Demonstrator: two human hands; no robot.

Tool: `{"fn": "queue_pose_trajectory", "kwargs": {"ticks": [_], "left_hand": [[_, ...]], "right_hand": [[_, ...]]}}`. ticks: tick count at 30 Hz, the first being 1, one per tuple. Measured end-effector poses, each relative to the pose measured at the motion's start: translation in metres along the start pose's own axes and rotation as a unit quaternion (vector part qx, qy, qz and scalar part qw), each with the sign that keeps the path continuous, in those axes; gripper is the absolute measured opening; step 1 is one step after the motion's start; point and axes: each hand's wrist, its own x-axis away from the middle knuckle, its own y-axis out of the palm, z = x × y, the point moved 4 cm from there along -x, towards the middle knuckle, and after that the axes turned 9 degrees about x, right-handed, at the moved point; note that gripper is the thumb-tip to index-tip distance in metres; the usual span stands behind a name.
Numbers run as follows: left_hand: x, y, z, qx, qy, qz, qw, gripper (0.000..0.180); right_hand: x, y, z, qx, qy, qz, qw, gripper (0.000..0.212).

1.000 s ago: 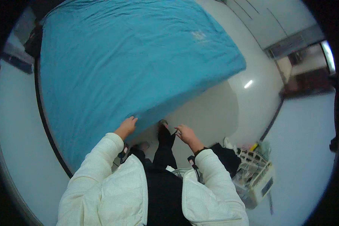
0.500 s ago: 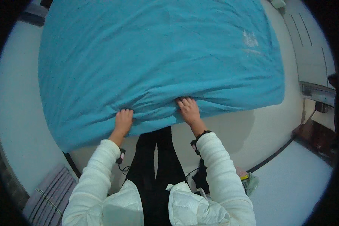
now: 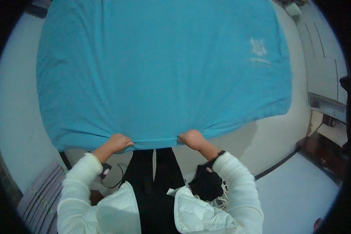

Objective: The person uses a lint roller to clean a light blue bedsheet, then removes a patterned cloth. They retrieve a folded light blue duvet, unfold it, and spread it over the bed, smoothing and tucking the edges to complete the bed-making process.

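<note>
A large blue sheet (image 3: 152, 74) lies spread over a bed, with a pale printed patch near its right side. My left hand (image 3: 119, 142) is closed on the sheet's near edge, left of the middle. A little to the right, my right hand (image 3: 192, 139) grips the same edge in a fist. Between the two hands the edge runs as a taut, folded band. Creases fan out from both fists, while the sheet's middle lies mostly smooth. The mattress under it is hidden.
At the lower left stands a striped purple-grey cloth item (image 3: 43, 197). A black bag-like thing (image 3: 207, 183) rests on the floor by my right forearm. White drawers (image 3: 321, 62) and a dark brown wooden piece (image 3: 325, 156) line the right side. My black-trousered legs (image 3: 154, 167) stand against the bed's near side.
Both hands have moved toward me, from resting on the rumpled sheet to gripping its near edge. The wrinkles across the middle have pulled smooth.
</note>
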Motion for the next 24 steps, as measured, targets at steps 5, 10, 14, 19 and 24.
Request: {"fn": "queue_pose_trajectory", "kwargs": {"ticks": [5,10,14,19,24], "left_hand": [[-0.01,-0.053,0.025,-0.057,-0.01,0.087,0.995,0.034],[0.008,-0.072,0.093,-0.117,0.066,0.195,0.972,0.052],[-0.005,-0.04,0.171,-0.134,0.219,0.168,0.952,0.052],[-0.029,-0.062,0.256,-0.172,0.228,0.11,0.952,0.053],[-0.077,-0.09,0.334,-0.177,0.336,0.139,0.915,0.039]], "right_hand": [[0.009,-0.03,0.011,0.038,0.013,0.045,0.998,0.018],[0.073,-0.076,0.036,0.119,0.144,0.186,0.965,0.029],[0.101,-0.089,0.022,0.142,0.093,0.182,0.969,0.036],[0.16,-0.112,0.054,0.081,0.268,0.132,0.951,0.025],[0.246,-0.127,0.135,0.159,0.404,0.273,0.858,0.036]]}}
